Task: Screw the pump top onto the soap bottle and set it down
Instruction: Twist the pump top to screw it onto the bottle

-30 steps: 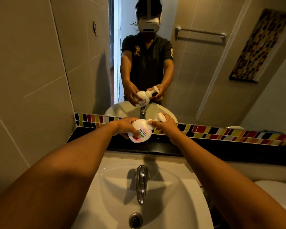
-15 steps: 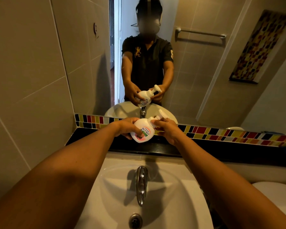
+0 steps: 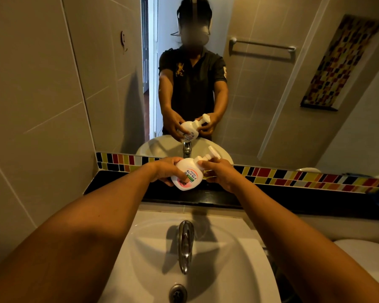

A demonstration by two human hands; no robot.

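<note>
Dim, warm light, daylight from the mirrored doorway, wide-angle bending at edges.

Walls: I see large beige tiles (image 3: 31,106), dimly lit.
Mirror (image 3: 260,106): it fills the wall above the ledge and reflects a towel bar (image 3: 263,45) and a lit doorway (image 3: 154,73).
Mosaic strip (image 3: 293,176): multicoloured tiles run along the mirror's bottom edge.
Ledge (image 3: 118,184): black, behind the basin.
Basin (image 3: 239,270): white, with a chrome tap (image 3: 185,243) at its back edge and a drain (image 3: 178,293).
</note>
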